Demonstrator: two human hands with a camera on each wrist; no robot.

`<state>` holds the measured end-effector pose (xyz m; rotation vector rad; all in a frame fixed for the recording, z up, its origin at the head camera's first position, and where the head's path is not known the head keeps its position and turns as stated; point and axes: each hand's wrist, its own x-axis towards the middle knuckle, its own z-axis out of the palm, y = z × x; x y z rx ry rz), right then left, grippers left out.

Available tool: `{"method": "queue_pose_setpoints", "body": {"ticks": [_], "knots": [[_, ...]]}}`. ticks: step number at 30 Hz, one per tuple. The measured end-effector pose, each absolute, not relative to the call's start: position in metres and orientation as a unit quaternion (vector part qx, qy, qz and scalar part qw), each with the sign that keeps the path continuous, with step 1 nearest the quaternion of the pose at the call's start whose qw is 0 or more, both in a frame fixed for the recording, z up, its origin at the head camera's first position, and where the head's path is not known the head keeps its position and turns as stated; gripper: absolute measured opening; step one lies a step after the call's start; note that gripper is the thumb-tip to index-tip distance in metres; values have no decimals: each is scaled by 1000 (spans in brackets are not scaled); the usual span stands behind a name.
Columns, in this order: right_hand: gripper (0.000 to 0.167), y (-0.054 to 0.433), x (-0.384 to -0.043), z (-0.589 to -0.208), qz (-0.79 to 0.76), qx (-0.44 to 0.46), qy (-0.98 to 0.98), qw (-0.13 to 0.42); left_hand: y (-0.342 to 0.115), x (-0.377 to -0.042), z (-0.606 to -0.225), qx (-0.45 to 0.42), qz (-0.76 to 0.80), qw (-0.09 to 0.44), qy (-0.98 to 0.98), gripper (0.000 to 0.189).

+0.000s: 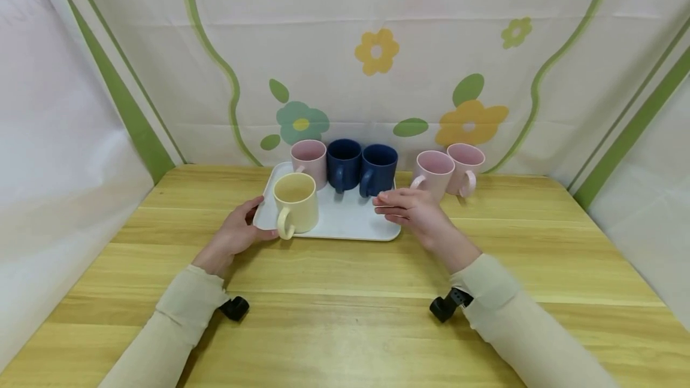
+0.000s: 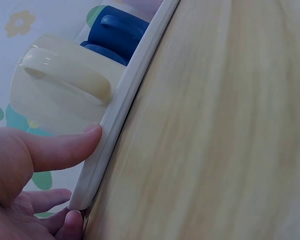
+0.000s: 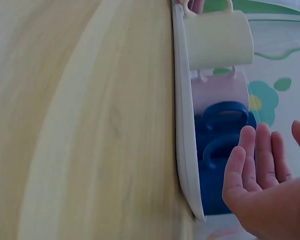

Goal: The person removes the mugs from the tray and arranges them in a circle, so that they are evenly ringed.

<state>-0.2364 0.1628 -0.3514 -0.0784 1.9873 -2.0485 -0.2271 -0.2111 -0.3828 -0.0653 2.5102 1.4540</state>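
A white tray lies on the wooden table with a pale yellow mug at its front left. Behind that stand a pink mug and two navy mugs, one in the middle and one on the right. My left hand grips the tray's front left corner, its thumb against the front rim and its fingers around the side. Over the tray's right end hovers my right hand, fingers extended and nothing held; in the right wrist view its fingers appear in front of the navy mugs.
Two more pink mugs, a nearer one and a farther one, stand on the table right of the tray, just beyond my right hand. A white flowered curtain hangs along the table's back edge.
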Motion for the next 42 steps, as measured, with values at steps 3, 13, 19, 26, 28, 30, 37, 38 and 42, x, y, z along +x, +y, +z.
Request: {"method": "queue_pose_setpoints", "body": {"ticks": [3,13,19,26,28,30,37,38,42], "knots": [[33,152,-234,-351,-706,-41,690,154,-212,-227,-383,-23,497,123,859,106],[36,115,-230,-344,-694,-84,695,168,-212,-228,-383,-19,496,122,860,105],[34,94,-228,-344,-707,-99,675,184,-212,-229,-383,-18,496,123,859,105],[35,74,-223,-344,-715,-97,660,210,-212,-228,-383,-21,498,122,858,105],[35,69,-223,-345,-715,-98,657,216,-212,-228,-383,-22,497,120,859,105],[34,65,-223,-346,-716,-97,654,222,-212,-228,-383,-20,495,117,861,104],[35,52,-220,-353,-709,-104,655,238,-211,-227,-382,-14,492,113,863,103],[35,50,-219,-354,-708,-104,656,240,-211,-227,-382,-14,492,113,863,104],[34,43,-217,-355,-703,-97,659,250,-211,-226,-381,-12,494,111,862,103]]}}
